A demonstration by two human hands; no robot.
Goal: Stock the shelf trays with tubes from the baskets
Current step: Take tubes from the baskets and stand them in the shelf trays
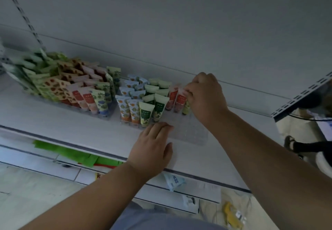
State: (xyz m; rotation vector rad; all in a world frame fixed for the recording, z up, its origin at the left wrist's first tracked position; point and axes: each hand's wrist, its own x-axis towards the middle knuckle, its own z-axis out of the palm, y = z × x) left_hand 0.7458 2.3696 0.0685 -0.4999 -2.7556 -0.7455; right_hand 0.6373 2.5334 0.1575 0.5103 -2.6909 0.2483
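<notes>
Dim rm, white shelf.

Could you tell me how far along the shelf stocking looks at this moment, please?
Done: the left tray looks packed with tubes, and the clear right tray holds blue, green and red rows on its left part. In hand: the right hand pinches a red tube in that tray, while the left hand rests flat at its front edge. Left: the tray's right part shows bare slots. The baskets are not in view.
</notes>
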